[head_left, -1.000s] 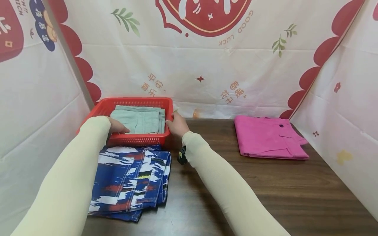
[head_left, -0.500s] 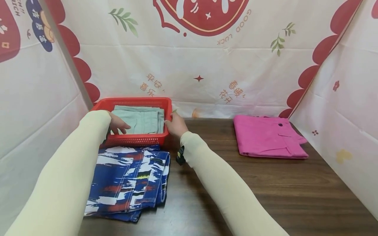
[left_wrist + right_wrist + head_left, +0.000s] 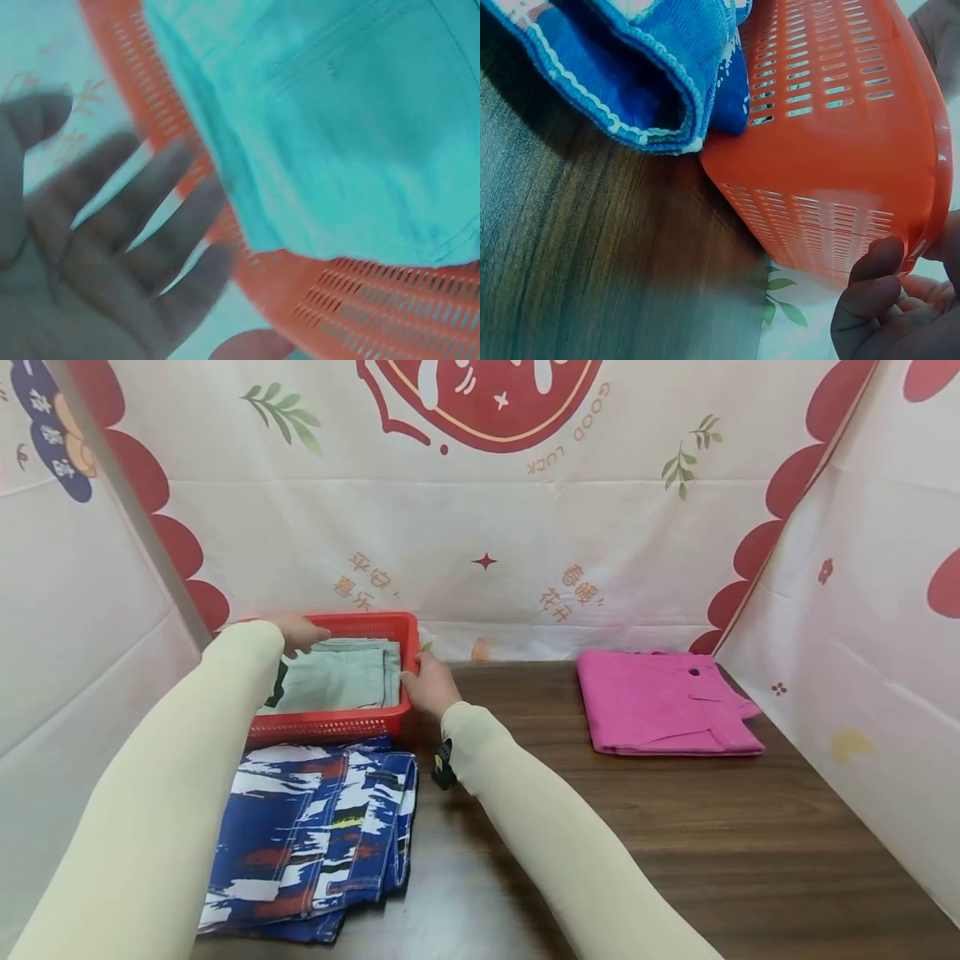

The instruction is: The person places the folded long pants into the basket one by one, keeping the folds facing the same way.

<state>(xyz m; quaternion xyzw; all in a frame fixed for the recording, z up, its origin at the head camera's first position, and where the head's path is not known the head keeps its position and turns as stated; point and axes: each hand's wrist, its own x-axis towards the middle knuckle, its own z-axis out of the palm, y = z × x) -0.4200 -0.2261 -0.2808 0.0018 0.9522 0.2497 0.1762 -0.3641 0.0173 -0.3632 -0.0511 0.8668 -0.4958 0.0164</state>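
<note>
A red plastic basket (image 3: 330, 718) with slotted walls stands at the back left. Inside it lies a folded pale green garment with a stitched pocket, seemingly pants (image 3: 337, 681). My right hand (image 3: 433, 685) grips the basket's right rim, thumb and fingers bent about the edge in the right wrist view. Over the basket's far left part is my left hand (image 3: 298, 633), its fingers extended and holding nothing. In the left wrist view those spread fingers (image 3: 172, 217) overlap the basket's rim, beside the green cloth.
Folded blue, white and red patterned pants (image 3: 315, 843) lie directly in front of the basket, close against its wall. Folded pink pants (image 3: 667, 702) rest on the right of the brown wooden table (image 3: 570, 810). Printed cloth walls (image 3: 480, 510) enclose the back and sides.
My left hand has risen off the green cloth and moved toward the basket's far side. The right hand keeps its grip on the rim. The head view has turned slightly right.
</note>
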